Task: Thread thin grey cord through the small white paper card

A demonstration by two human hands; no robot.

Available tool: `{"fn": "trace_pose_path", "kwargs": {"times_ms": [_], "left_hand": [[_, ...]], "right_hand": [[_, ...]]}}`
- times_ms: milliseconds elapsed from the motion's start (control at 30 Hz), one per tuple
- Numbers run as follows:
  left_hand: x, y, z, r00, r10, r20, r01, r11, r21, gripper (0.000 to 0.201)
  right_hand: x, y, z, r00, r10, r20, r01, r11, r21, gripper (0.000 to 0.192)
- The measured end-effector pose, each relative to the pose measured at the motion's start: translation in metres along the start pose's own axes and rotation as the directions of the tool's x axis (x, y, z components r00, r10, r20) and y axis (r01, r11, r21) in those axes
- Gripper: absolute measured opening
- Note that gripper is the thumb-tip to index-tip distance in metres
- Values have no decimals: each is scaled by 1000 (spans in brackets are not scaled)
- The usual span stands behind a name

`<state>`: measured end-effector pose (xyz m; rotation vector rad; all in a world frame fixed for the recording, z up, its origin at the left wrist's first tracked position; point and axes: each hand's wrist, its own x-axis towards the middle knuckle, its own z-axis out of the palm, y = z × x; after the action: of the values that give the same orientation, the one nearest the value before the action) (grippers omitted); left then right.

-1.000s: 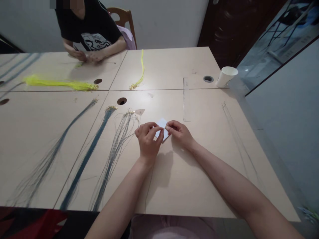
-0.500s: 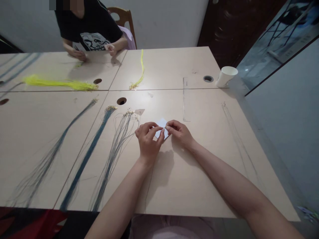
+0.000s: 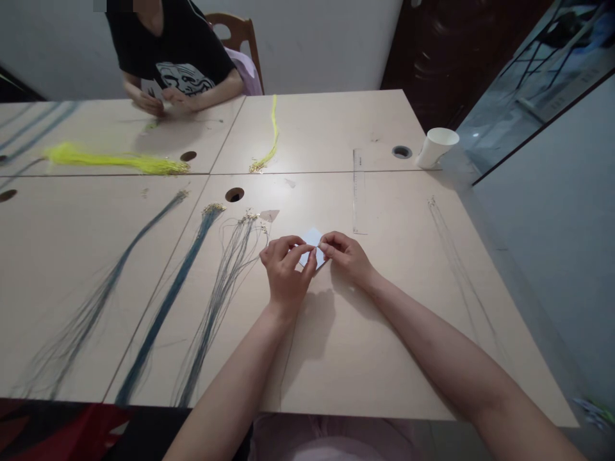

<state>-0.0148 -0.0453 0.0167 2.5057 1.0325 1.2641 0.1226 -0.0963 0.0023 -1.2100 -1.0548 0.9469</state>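
Observation:
My left hand (image 3: 288,266) and my right hand (image 3: 346,256) meet fingertip to fingertip at the middle of the table. Both are closed in a pinch, and what sits between the fingertips is too small to make out. Below my left hand a thin dark thread (image 3: 287,365) trails to the table's near edge. Under the fingertips lies a small pale square (image 3: 313,234), partly covered by them. Left of my hands is a loose bundle of grey threads (image 3: 223,282) with gold-coloured ends. A small brownish scrap (image 3: 270,216) lies beside those ends.
More blue-grey bundles (image 3: 173,298) (image 3: 118,272) lie leftward. Yellow bundles (image 3: 120,161) (image 3: 275,128) lie across the table. A clear ruler (image 3: 355,192), white cup (image 3: 436,148) and thin strands (image 3: 449,246) are rightward. Opposite sits a person in black (image 3: 173,45). The tabletop has round holes (image 3: 234,195).
My hands have barely moved and keep their pinch. Across the table, the other person's hands have come closer together, and a thin dark strand shows more plainly beside them.

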Motion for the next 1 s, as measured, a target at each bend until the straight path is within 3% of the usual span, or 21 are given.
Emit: {"fn": "trace_pose_path", "kwargs": {"times_ms": [700, 1000], "left_hand": [[-1, 1, 0, 1000, -21, 9, 21, 1000, -10, 4], [0, 6, -3, 969, -220, 109, 237, 954, -182, 3]], "right_hand": [[0, 2, 0, 1000, -12, 4, 12, 1000, 2, 15], [0, 2, 1, 1000, -25, -3, 25, 1000, 4, 14]]}}
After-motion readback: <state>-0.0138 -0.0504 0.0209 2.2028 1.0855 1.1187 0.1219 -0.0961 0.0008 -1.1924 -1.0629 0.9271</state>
